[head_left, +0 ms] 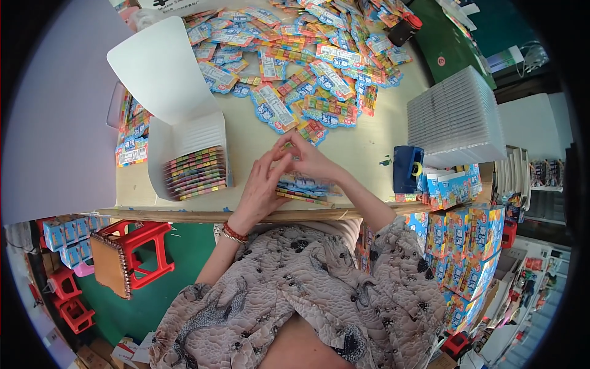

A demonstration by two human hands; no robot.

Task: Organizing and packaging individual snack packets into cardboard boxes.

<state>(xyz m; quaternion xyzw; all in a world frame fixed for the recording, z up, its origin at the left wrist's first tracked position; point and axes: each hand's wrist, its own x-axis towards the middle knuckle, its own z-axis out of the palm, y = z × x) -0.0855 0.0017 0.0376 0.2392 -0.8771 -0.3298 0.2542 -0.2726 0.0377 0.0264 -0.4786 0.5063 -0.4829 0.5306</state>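
Both hands meet over a small stack of colourful flat packets [305,187] with scalloped blue edges, near the table's front edge. My left hand [257,188] is closed round the stack's left end. Above the stack my right hand [312,161] curls inward, thumb and fingers brought together close to the left fingertips; what lies between them is too small to make out. To the left stands a white carton [158,150] with its lid raised, holding a row of packets [195,172] on edge. Beyond my hands many loose packets [273,109] lie in a heap.
A tall stack of clear plastic trays [452,117] stands at right, beside a blue tape dispenser [405,171]. A black and red object [405,29] sits at the far right. Below the table are printed boxes [470,237] at right and a red stool [144,255] at left.
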